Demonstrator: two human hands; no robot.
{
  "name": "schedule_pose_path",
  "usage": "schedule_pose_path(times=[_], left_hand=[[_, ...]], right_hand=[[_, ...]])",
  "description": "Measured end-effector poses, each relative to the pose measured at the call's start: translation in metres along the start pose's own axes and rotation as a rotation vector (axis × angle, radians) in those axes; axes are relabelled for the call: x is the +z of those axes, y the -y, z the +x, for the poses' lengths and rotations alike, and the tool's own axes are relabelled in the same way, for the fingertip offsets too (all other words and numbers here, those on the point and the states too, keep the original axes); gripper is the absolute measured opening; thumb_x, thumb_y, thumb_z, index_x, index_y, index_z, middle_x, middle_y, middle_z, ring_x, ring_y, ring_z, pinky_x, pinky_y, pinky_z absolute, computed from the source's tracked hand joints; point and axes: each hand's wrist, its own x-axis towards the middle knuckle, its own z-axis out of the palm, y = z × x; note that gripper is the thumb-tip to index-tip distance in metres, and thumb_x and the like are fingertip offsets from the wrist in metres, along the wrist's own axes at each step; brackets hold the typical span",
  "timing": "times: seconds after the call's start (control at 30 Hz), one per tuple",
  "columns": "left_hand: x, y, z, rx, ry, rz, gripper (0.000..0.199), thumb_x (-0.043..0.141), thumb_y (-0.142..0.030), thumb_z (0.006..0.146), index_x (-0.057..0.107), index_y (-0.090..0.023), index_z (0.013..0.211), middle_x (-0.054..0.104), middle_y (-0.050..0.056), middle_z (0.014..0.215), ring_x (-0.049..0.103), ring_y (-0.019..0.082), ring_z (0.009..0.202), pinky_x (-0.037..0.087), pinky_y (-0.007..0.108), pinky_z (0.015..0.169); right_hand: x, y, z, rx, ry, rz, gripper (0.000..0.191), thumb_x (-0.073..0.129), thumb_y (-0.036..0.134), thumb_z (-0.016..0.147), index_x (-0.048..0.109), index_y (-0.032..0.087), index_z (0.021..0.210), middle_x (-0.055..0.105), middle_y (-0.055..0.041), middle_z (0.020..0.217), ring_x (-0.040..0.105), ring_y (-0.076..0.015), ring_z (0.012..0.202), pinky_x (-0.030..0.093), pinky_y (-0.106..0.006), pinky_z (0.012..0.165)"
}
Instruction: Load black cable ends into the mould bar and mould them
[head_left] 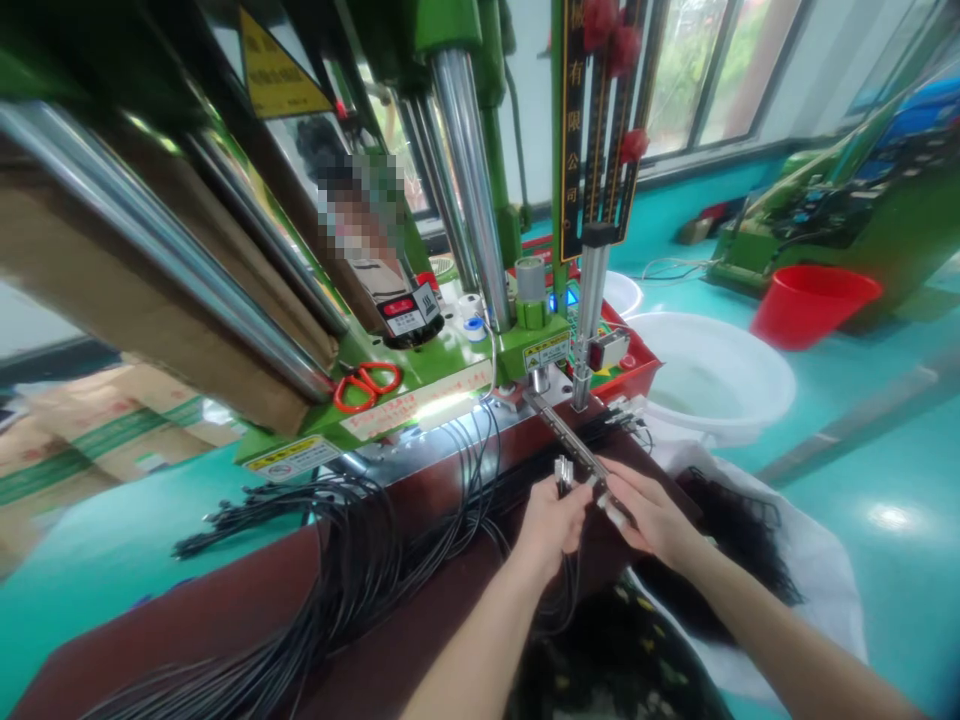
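Note:
My left hand (553, 522) is closed around a few black cables, and their silvery metal connectors (564, 470) stick up above the fingers. Just beside it, my right hand (651, 508) grips the near end of a long, narrow metal bar (566, 432). The bar's far end reaches under the front of a green press (457, 370). Small details between the two hands are too blurred to make out. Across the brown bench (255, 590), a large bundle of black cables (345, 540) lies to the left of my hands.
Red-handled scissors (367, 386) rest on the press's green plate. To the right are a red control box (637, 372), a white tub (712, 375) and a red bucket (814, 300). A white sack (817, 560) with black cables sits below. A person is partly visible behind the press.

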Motion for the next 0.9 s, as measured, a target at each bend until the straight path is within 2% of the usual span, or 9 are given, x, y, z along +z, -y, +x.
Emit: schedule_pose_path(times=[0.17,0.27,0.33,0.47,0.53,0.6,0.67,0.77,0.9], left_hand=[[-0.004,-0.001,-0.001,-0.034,-0.018,-0.004,0.037,0.068,-0.044,0.059,0.04,-0.019,0.065,0.033,-0.012,0.037,0.021,0.001,0.029,0.013,0.014,0.028],[-0.007,0.004,-0.002,-0.026,-0.036,0.022,0.037,0.067,-0.043,0.06,0.039,-0.019,0.064,0.031,-0.012,0.037,0.02,0.001,0.028,0.012,0.014,0.027],[-0.009,0.007,-0.004,0.005,-0.038,0.042,0.035,0.064,-0.043,0.063,0.04,-0.019,0.065,0.032,-0.011,0.038,0.022,0.001,0.028,0.015,0.014,0.027],[-0.011,0.006,-0.003,0.163,-0.108,0.025,0.03,0.049,-0.047,0.076,0.046,-0.017,0.074,0.038,-0.008,0.046,0.033,0.004,0.033,0.028,0.016,0.03],[-0.011,0.002,-0.003,0.186,-0.182,-0.059,0.027,0.044,-0.047,0.078,0.043,-0.02,0.081,0.034,-0.01,0.047,0.028,0.003,0.032,0.025,0.015,0.029],[-0.01,0.0,-0.002,0.138,-0.196,-0.097,0.025,0.046,-0.046,0.077,0.038,-0.023,0.08,0.029,-0.012,0.046,0.021,0.003,0.031,0.017,0.013,0.027],[-0.008,0.0,-0.002,0.078,-0.163,-0.039,0.026,0.051,-0.044,0.074,0.035,-0.023,0.074,0.028,-0.012,0.045,0.02,0.002,0.031,0.012,0.012,0.027],[-0.005,0.0,-0.002,0.051,-0.146,0.066,0.028,0.058,-0.04,0.069,0.037,-0.021,0.067,0.03,-0.012,0.041,0.022,0.002,0.03,0.014,0.013,0.027],[-0.006,-0.002,-0.003,-0.012,-0.148,0.015,0.031,0.062,-0.039,0.065,0.037,-0.02,0.065,0.031,-0.012,0.039,0.021,0.001,0.03,0.012,0.013,0.027]], right_hand=[[-0.002,-0.003,0.002,-0.053,0.062,-0.082,0.061,0.052,0.052,0.077,0.044,0.014,0.125,0.045,0.0023,0.058,0.032,-0.0063,0.043,0.019,-0.017,0.035],[-0.001,-0.004,0.002,-0.139,0.122,-0.183,0.062,0.052,0.053,0.077,0.045,0.013,0.125,0.049,-0.0002,0.064,0.036,-0.0081,0.048,0.027,-0.02,0.04],[0.001,-0.004,0.002,-0.141,0.142,-0.206,0.062,0.051,0.053,0.077,0.046,0.013,0.125,0.05,-0.0003,0.063,0.035,-0.0079,0.047,0.027,-0.021,0.041],[0.001,-0.003,0.001,-0.045,0.071,-0.094,0.062,0.055,0.054,0.074,0.049,0.015,0.122,0.049,-0.0004,0.061,0.034,-0.0073,0.046,0.019,-0.018,0.036],[-0.001,-0.003,0.001,-0.025,0.008,-0.055,0.057,0.056,0.053,0.073,0.052,0.019,0.119,0.051,-0.0016,0.067,0.035,-0.0073,0.049,0.018,-0.017,0.036],[-0.003,-0.004,0.003,-0.005,-0.025,-0.042,0.052,0.057,0.051,0.074,0.053,0.022,0.117,0.052,-0.0018,0.071,0.036,-0.0068,0.05,0.018,-0.015,0.037],[-0.005,-0.004,0.003,0.022,-0.024,-0.014,0.052,0.058,0.052,0.073,0.053,0.024,0.117,0.051,-0.0008,0.071,0.036,-0.0067,0.051,0.019,-0.015,0.038],[-0.006,-0.003,0.003,0.066,0.018,0.012,0.056,0.059,0.053,0.071,0.051,0.024,0.118,0.049,0.0011,0.067,0.036,-0.0064,0.05,0.02,-0.014,0.038],[-0.004,0.002,0.001,0.06,0.054,-0.022,0.061,0.06,0.054,0.071,0.05,0.02,0.12,0.045,0.0025,0.06,0.031,-0.0051,0.046,0.017,-0.015,0.036]])
